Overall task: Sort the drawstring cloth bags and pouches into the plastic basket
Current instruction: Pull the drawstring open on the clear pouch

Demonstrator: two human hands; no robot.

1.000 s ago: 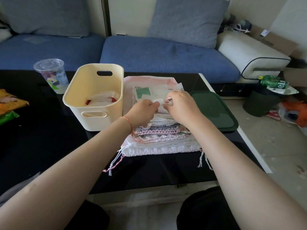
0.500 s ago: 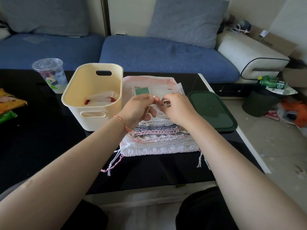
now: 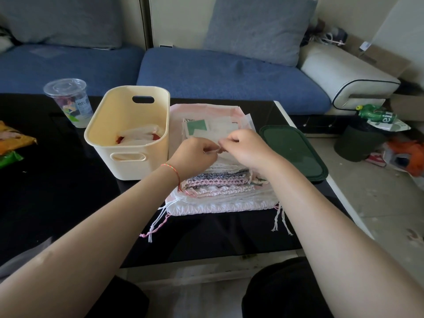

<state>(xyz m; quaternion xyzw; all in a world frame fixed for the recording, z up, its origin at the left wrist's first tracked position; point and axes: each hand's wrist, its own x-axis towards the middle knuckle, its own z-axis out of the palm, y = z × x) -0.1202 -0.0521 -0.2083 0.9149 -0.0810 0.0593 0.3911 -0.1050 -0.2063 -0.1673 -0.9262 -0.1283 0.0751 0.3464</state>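
Observation:
A stack of drawstring cloth bags (image 3: 220, 189) lies on the black table, white and pink ones with cords trailing off the front. On top lies a white pouch with a green patch (image 3: 197, 127). My left hand (image 3: 195, 154) and my right hand (image 3: 243, 148) meet above the stack, fingers curled, pinching the drawstring of the top pouch between them. Left of the stack stands the cream plastic basket (image 3: 128, 166). A white and red pouch (image 3: 140, 136) lies inside it.
A dark green lid (image 3: 296, 152) lies right of the stack near the table edge. A clear plastic cup (image 3: 68, 102) stands behind the basket on the left, snack packets (image 3: 11, 145) at the far left. A blue sofa (image 3: 218, 74) runs behind the table.
Both hands have shifted a little toward me over the stack and stay together, still working the drawstring of the top pouch. The stack and basket have not moved.

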